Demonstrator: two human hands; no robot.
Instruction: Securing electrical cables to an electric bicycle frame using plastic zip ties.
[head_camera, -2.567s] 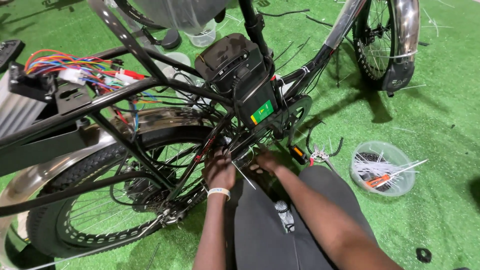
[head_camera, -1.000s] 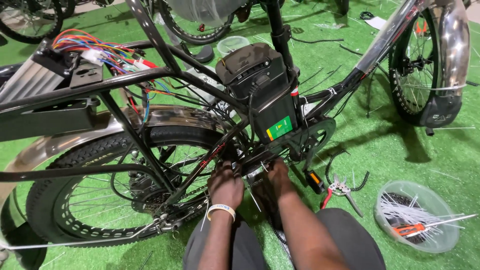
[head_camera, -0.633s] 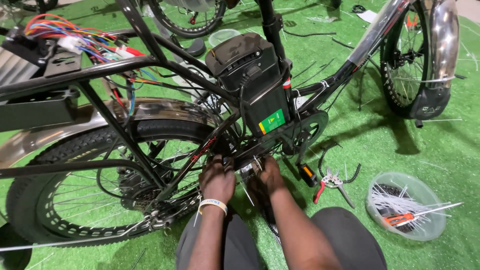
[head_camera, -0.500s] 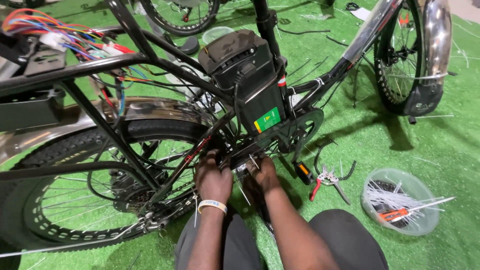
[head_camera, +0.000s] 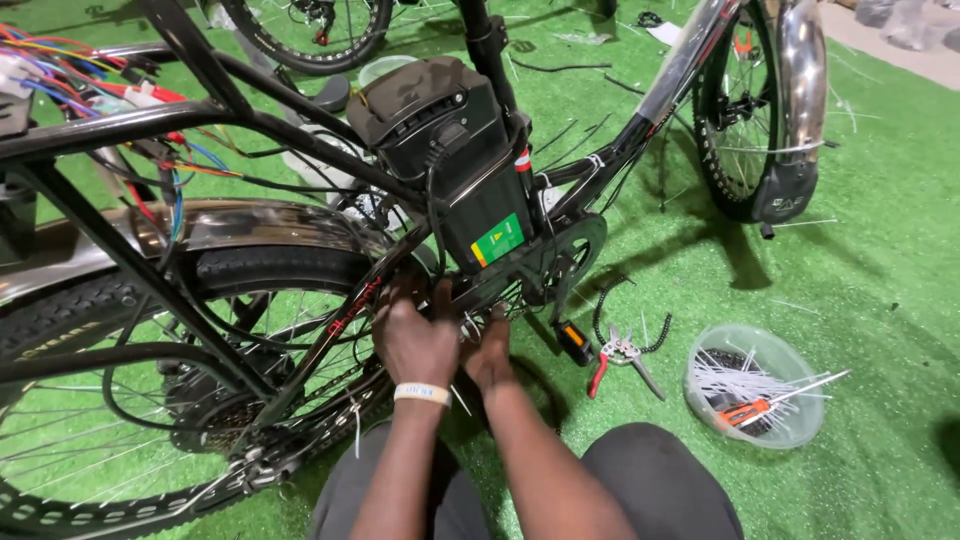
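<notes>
Under the bicycle frame (head_camera: 330, 140), below the battery box (head_camera: 450, 150), the left hand (head_camera: 415, 340) and right hand (head_camera: 490, 350) meet; curled fingertips are hidden against the chainstay (head_camera: 340, 330), so what they grip cannot be told.

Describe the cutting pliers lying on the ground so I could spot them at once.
Start at the clear plastic bowl of white zip ties on the green turf. Just left of it, beside the bicycle's pedal, lie the cutting pliers. Their red handle and bare metal jaws set them apart.

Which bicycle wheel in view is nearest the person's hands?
The knobby rear wheel at lower left, beside the left hand; the other wheels stand farther away at the top.
</notes>
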